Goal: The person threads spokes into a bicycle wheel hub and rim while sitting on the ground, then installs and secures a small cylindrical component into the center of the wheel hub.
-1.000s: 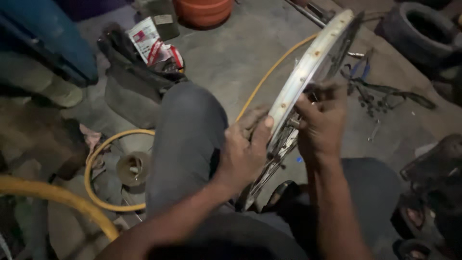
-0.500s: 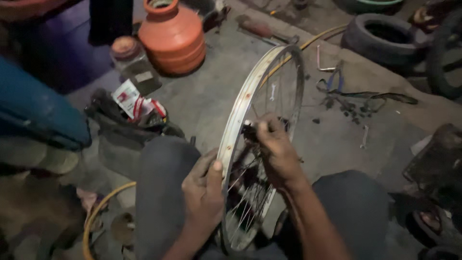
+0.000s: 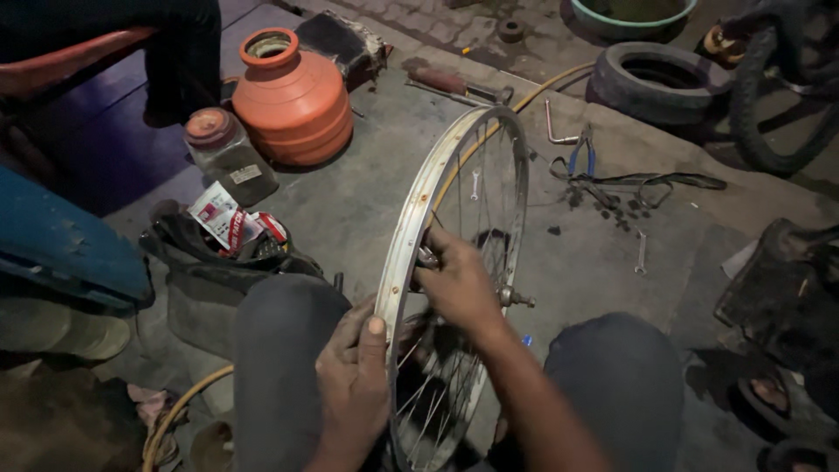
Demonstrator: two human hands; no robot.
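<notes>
Knees braced the bicycle wheel point(image 3: 454, 262) upright on the floor. The left hand point(image 3: 354, 385) was closed round its rim, steadying it; the right hand point(image 3: 459, 284) pinched something small among the spokes, too dark to identify. Beyond lay pliers point(image 3: 581, 157) and an orange pot point(image 3: 293, 96).

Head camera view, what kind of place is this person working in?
Probably a roadside or open-floor bicycle repair spot: a spoked wheel rim held between the knees, spare tyres lying about, and pliers and spanners scattered on the concrete floor.
</notes>
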